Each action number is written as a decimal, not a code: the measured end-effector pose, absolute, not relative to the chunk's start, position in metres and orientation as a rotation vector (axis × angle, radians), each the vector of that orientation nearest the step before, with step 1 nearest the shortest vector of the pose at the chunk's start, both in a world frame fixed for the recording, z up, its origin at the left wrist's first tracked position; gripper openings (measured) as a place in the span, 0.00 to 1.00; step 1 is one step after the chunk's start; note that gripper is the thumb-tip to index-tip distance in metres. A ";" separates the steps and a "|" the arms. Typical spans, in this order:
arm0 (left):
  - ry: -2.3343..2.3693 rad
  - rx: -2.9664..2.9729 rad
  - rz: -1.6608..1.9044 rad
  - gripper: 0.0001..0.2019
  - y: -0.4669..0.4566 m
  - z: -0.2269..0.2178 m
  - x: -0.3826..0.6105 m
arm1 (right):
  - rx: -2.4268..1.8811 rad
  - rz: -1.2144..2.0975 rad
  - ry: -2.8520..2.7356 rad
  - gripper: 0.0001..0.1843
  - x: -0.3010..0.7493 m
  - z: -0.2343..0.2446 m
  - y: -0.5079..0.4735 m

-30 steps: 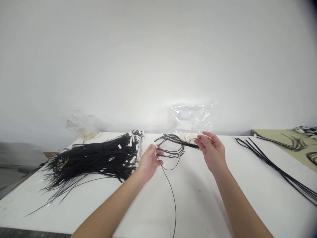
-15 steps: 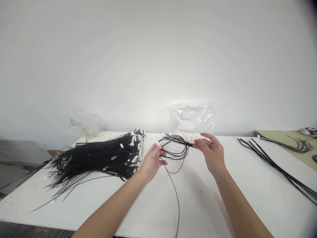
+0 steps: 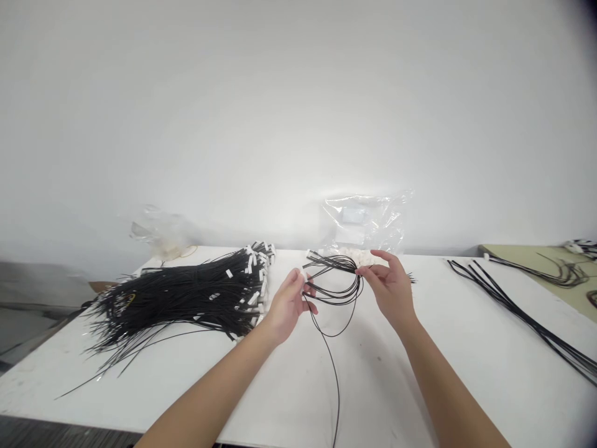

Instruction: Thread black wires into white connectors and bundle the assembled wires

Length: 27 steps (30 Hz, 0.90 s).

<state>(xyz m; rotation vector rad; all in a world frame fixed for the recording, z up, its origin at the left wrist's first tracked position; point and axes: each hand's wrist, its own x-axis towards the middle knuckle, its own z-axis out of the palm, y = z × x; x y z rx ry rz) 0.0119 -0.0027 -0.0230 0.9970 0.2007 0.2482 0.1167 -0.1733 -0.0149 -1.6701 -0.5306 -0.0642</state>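
Head view: above the table (image 3: 280, 401), the left hand (image 3: 286, 306) pinches a looped black wire harness (image 3: 333, 303) by its white connector (image 3: 303, 275); the right hand (image 3: 390, 291) pinches its opposite side. Likely light, springy; the connector should grip best.

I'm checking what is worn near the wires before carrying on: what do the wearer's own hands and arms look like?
The bare, ungloved left hand and bare, ungloved right hand join a bare left forearm and bare right forearm. No sleeve, watch or bracelet shows. I see no rings or markings, though some fingers are partly hidden.
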 end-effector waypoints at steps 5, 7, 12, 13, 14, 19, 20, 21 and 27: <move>0.191 1.003 0.243 0.12 -0.002 -0.023 0.012 | -1.540 -0.090 -0.462 0.21 0.119 -0.017 -0.170; 0.193 1.005 0.246 0.12 -0.001 -0.023 0.012 | -1.513 -0.099 -0.445 0.21 0.120 -0.017 -0.170; 0.204 0.975 0.235 0.13 -0.001 -0.023 0.012 | -1.527 -0.111 -0.465 0.19 0.120 -0.020 -0.170; 0.204 0.974 0.230 0.12 -0.001 -0.023 0.012 | -1.556 -0.110 -0.482 0.18 0.120 -0.021 -0.170; 0.204 0.974 0.225 0.12 -0.001 -0.023 0.012 | -1.592 -0.109 -0.499 0.17 0.120 -0.022 -0.170; 0.218 0.927 0.202 0.11 0.001 -0.025 0.013 | -1.778 -0.106 -0.607 0.14 0.118 -0.024 -0.172; 0.224 0.909 0.200 0.11 0.002 -0.025 0.013 | -1.811 -0.113 -0.649 0.13 0.117 -0.023 -0.173; 0.232 0.891 0.198 0.11 0.002 -0.026 0.013 | -1.842 -0.125 -0.697 0.13 0.117 -0.023 -0.174; 0.306 0.804 0.217 0.11 0.006 -0.026 0.016 | -1.921 -0.243 -0.940 0.10 0.119 -0.023 -0.174</move>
